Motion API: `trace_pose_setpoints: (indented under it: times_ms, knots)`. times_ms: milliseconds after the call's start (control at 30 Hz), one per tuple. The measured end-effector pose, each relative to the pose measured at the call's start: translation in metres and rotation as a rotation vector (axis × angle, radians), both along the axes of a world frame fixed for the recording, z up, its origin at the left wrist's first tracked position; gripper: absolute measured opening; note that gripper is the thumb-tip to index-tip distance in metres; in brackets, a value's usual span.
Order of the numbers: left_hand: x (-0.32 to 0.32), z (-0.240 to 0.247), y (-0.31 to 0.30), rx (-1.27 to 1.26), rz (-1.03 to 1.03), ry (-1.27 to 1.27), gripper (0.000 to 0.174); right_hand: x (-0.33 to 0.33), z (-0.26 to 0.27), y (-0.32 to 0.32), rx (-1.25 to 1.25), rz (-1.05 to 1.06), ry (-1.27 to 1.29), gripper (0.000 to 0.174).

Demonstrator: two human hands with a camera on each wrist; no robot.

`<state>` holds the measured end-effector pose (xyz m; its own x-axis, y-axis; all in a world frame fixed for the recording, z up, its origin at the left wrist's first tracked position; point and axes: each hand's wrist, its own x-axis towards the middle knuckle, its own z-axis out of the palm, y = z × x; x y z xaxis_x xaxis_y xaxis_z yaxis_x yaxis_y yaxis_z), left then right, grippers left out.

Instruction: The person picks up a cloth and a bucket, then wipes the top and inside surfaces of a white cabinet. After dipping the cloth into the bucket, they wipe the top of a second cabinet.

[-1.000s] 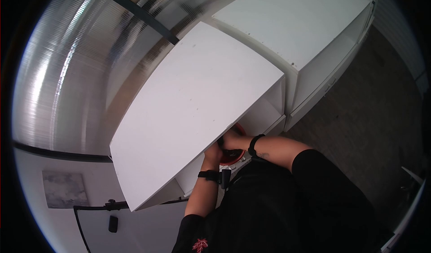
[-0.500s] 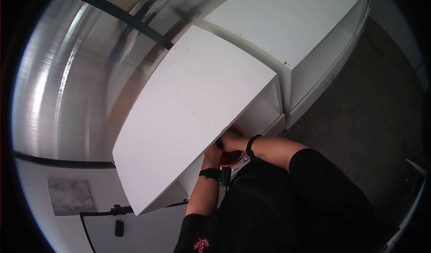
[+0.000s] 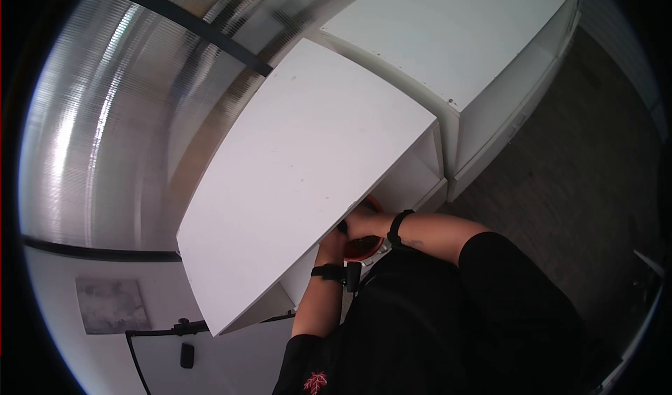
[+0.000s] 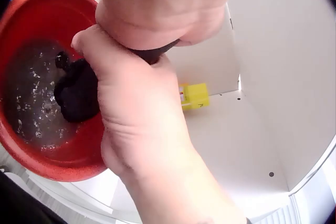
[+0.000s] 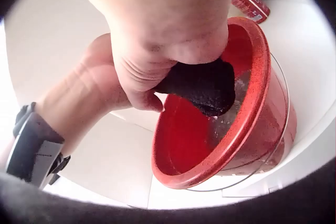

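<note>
Both hands are together on a wet-looking black cloth [image 5: 210, 85], partly hidden by the fingers, over a red bucket [image 5: 247, 134]. My right hand [image 5: 168, 40] grips the cloth, and part of it hangs out toward the water. Beside it my left hand [image 4: 163, 14] also holds the cloth; a dark strip shows between the two hands. Bubbly, greyish water [image 4: 34, 98] fills the lower part of the bucket. From the head view, the hands and bucket sit at the open front of a white cabinet [image 3: 308, 143], whose top hides part of them.
A yellow box [image 4: 195, 96] lies inside the cabinet, behind the hands. Near the bucket's rim is a red printed package [image 5: 251, 3]. The bucket has a thin wire handle [image 5: 286, 95]. A second white cabinet [image 3: 448, 38] stands alongside. The cabinet top overhangs the hands.
The head view has shifted slightly. Both hands stay together at the bucket, with only small movement of the wrists.
</note>
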<state>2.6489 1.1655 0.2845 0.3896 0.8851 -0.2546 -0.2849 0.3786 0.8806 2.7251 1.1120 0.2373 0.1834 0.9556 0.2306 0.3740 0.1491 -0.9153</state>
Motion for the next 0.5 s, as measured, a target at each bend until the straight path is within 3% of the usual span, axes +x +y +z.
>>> trace_pose_setpoints:
  times_ms: [67,300,400,500]
  knots:
    - [0.0,-0.002,-0.001,0.015,0.015,0.021,0.045,-0.001,0.012,-0.002,0.049,-0.106,-0.185,0.054]
    - [0.011,0.024,-0.016,-0.014,0.139,0.12,0.043,-0.008,0.001,0.012,-0.085,-0.119,-0.085,0.044]
    - [-0.016,-0.074,0.037,-0.066,0.063,-0.004,0.044,-0.009,-0.004,0.013,-0.093,-0.111,-0.121,0.039]
    - [0.007,0.006,-0.009,0.038,0.148,0.061,0.039,-0.011,-0.013,0.016,-0.175,-0.106,-0.092,0.038]
